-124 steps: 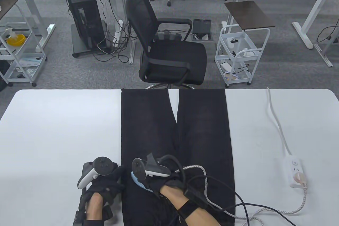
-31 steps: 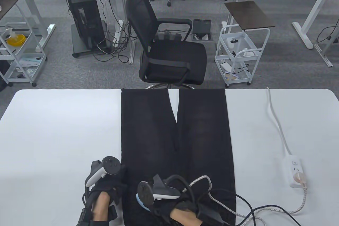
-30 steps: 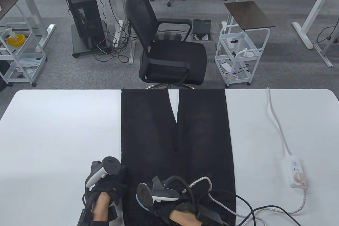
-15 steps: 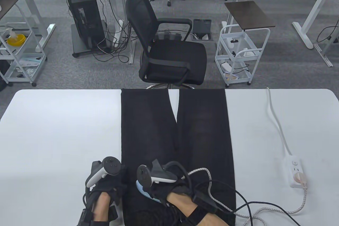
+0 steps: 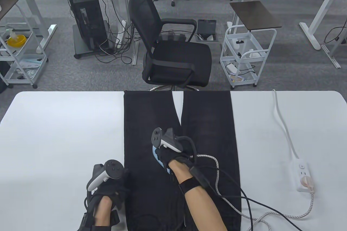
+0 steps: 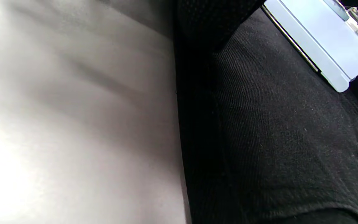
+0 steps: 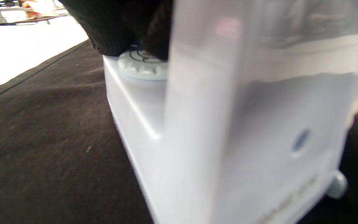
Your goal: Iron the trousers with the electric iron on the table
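Note:
Black trousers (image 5: pixel 208 122) lie flat along the white table (image 5: pixel 59 133), legs pointing to the far edge. My right hand (image 5: pixel 169 158) grips the handle of a pale blue electric iron (image 5: pixel 158 160) that stands on the left trouser leg near the crotch. The iron (image 7: pixel 216 130) fills the right wrist view, sole on the dark cloth (image 7: pixel 42 140). My left hand (image 5: pixel 115 187) rests at the trousers' left edge near the waist, its fingers over the cloth. In the left wrist view the iron's rear (image 6: pixel 318 40) sits on the trousers (image 6: pixel 275 130).
The iron's braided cord (image 5: pixel 271 214) loops over the right trouser leg to a white power strip (image 5: pixel 303 174) on the table's right side. A black office chair (image 5: pixel 170 52) stands just beyond the far edge. White carts flank it.
My right hand has pushed the iron away from me up the left trouser leg, from near the waistband to near the crotch. The left hand has stayed in place.

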